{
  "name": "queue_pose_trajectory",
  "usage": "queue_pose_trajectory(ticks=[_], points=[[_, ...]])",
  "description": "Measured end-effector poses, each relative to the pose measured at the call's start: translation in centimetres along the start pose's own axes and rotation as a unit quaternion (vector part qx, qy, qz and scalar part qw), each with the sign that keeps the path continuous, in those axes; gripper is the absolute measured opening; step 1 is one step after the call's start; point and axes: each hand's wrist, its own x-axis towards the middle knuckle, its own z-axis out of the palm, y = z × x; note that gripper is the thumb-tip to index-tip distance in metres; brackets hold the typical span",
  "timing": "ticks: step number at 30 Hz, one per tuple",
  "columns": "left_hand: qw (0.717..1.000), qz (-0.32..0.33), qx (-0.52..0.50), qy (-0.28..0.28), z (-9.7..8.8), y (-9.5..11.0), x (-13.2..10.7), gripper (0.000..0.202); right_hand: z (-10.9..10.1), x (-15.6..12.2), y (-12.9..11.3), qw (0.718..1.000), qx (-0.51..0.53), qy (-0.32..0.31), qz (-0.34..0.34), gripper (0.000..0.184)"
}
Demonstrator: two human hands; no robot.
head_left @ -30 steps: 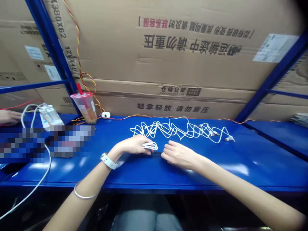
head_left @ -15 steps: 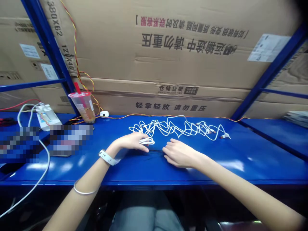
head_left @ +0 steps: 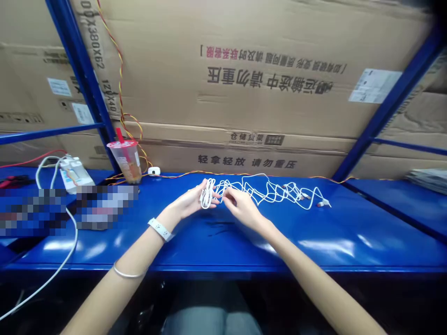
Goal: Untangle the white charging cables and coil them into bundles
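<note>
My left hand (head_left: 190,201) is lifted a little off the blue shelf (head_left: 314,237) and grips a small coiled bundle of white cable (head_left: 207,195) between thumb and fingers. My right hand (head_left: 240,207) is close beside it, its fingertips pinched on the cable just right of the coil. From there the rest of the white cable (head_left: 275,190) trails in loose tangled loops across the shelf to its plug ends (head_left: 321,203) at the right. A white watch (head_left: 159,229) and a thin bangle (head_left: 127,274) are on my left arm.
A plastic drink cup (head_left: 127,160) with a red straw stands at the back left, next to a white power strip (head_left: 75,173) with cords. Large cardboard boxes (head_left: 265,93) close the back. Blue uprights (head_left: 85,83) flank the bay. A twisted red-yellow wire (head_left: 118,70) hangs by the left post.
Both hands rose from the shelf surface and came together. The coil, earlier lying under my left fingers on the shelf, is now held up, with my right hand pinching the cable.
</note>
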Motion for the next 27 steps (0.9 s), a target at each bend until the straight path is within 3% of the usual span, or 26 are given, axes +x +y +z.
queue_pose_trajectory(ticks=[4,8,13,17,21,27], points=[[0.999,0.012,-0.033,0.038,0.0,-0.6,0.5,0.028,2.4,1.9,-0.3,0.991,0.098,0.067,0.054,0.005],[0.996,0.041,-0.022,0.071,0.1,-1.0,0.7,0.021,3.3,2.3,0.0,0.983,0.111,0.083,0.118,0.003],[0.996,0.029,-0.028,0.079,0.5,-1.2,0.6,0.023,3.6,2.0,0.1,0.979,0.145,0.07,0.123,0.012],[0.997,0.045,-0.033,0.055,0.5,-1.6,0.7,0.025,3.8,2.0,0.0,0.975,0.174,0.076,0.118,0.014],[0.998,0.043,-0.029,0.032,0.6,-2.0,0.9,0.028,3.5,1.9,0.0,0.964,0.227,0.056,0.128,0.019],[0.997,0.047,-0.037,0.057,1.0,-1.6,0.6,0.024,2.1,1.8,-0.3,0.911,0.391,-0.027,0.13,0.022]])
